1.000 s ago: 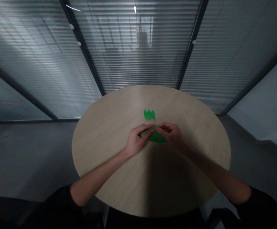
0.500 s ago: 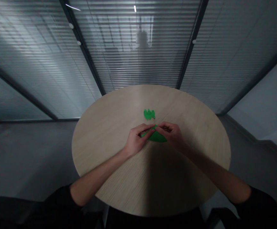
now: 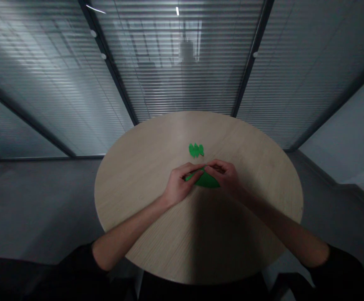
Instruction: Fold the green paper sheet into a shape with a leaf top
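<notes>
L hand (image 3: 180, 186) & R hand (image 3: 223, 174) both pinched folded green paper (image 3: 207, 181) at top edge, fingers close together; green leaf-shaped pcs (image 3: 196, 150) lay just ahead on round wood surface (image 3: 257, 167)

From my remote station, this looks like an office meeting room. Tall glass partitions (image 3: 182, 88) fitted with horizontal blinds (image 3: 307, 88) run along the far side, divided by dark metal frames (image 3: 251, 62). A round, light wood-veneer table (image 3: 251, 167) stands at the centre, with a plain grey floor (image 3: 37, 209) to the left. I read this as workplace fit-out, not a home.
</notes>
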`<state>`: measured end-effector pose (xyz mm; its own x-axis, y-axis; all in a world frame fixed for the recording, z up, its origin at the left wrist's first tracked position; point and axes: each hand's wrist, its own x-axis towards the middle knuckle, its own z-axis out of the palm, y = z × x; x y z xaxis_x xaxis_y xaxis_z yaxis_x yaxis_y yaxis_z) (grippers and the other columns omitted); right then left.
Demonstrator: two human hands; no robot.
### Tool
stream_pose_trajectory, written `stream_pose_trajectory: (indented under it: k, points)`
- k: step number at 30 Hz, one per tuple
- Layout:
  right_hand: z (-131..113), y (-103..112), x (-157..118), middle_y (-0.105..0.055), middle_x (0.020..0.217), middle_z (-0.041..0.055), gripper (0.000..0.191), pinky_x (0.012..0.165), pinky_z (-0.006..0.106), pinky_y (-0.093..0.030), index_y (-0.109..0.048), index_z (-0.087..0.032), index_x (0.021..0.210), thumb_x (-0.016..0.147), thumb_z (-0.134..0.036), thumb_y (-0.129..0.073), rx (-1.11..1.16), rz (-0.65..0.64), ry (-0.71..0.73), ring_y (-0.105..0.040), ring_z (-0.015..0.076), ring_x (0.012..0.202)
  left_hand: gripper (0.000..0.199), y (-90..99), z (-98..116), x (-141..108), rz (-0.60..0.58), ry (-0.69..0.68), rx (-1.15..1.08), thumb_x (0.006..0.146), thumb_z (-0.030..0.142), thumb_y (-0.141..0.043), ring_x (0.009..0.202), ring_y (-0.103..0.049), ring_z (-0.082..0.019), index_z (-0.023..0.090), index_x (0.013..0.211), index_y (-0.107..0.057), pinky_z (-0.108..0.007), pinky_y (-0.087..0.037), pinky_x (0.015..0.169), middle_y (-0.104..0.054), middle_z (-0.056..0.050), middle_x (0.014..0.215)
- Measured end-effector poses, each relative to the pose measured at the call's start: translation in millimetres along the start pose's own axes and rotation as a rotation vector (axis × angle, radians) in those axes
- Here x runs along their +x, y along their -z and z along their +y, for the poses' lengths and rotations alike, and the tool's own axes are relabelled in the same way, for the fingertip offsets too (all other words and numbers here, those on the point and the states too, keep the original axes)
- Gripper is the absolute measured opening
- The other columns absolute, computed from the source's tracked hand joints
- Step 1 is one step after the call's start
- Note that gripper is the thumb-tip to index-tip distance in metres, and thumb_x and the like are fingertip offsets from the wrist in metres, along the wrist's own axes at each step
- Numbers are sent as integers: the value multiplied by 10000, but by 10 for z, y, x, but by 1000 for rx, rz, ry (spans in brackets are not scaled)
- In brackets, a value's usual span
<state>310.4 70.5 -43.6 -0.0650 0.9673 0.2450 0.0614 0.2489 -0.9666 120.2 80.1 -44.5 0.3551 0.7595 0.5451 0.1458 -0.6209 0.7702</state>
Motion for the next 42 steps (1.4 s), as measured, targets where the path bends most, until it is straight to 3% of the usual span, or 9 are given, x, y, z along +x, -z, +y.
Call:
stream_pose_trajectory:
  k: [7,12,23,29,33,36,39,42]
  points:
    - [-35,7,-4,-685,693,9,227,566,246,-485,-724,-200,784,790,-425,-749,8,9,-29,-615,136,620,209,10,39,-3,-28,33,12,977,235,-672,916,-740,-196,200,1145,-790,-314,-563,829,-804,-86,1031]
    - [-70,7,-13,-640,653,-2,228,540,245,-440,-699,-198,745,782,-421,-731,-48,48,-35,-568,126,582,193,-14,45,6,-15,193,-110,934,262,-710,944,-751,-210,173,1086,-789,-324,-588,875,-808,-91,1055]
    - [-56,-8,19,-607,662,-7,232,562,259,-418,-665,-195,710,727,-419,-722,-50,118,-98,-540,124,596,241,-39,5,46,-15,454,-312,861,361,-758,548,-623,-110,127,905,-723,-204,-504,513,-691,-23,702]
    - [-48,31,33,-519,554,-42,231,477,242,-345,-631,-205,662,725,-409,-719,-26,34,-140,-467,110,519,282,-11,24,87,59,463,-389,776,355,-843,549,-613,-102,133,901,-720,-193,-516,506,-684,1,682]
    - [-41,37,29,-497,524,-52,251,436,237,-312,-617,-210,673,721,-432,-725,-2,20,-155,-440,103,478,491,15,40,109,166,516,-473,706,369,-913,528,-622,-114,149,1071,-670,-212,-534,511,-680,35,657]
    - [-20,44,32,-495,523,-59,274,415,235,-302,-612,-211,697,738,-461,-718,14,71,-153,-410,89,444,591,-14,46,102,238,612,-620,673,384,-940,623,-691,-151,166,1123,-625,-268,-601,597,-720,18,742]
    - [-3,47,33,-501,531,-60,288,414,231,-311,-615,-206,705,749,-473,-714,19,106,-149,-406,79,432,442,-92,61,68,61,676,-738,678,355,-932,710,-710,-156,134,971,-686,-274,-604,686,-750,-39,823]
    - [-2,35,24,-514,533,-53,290,412,233,-315,-636,-198,709,739,-472,-727,16,90,-160,-421,82,433,277,-168,62,28,-55,703,-652,712,304,-894,640,-653,-120,122,822,-716,-226,-534,621,-731,-44,760]
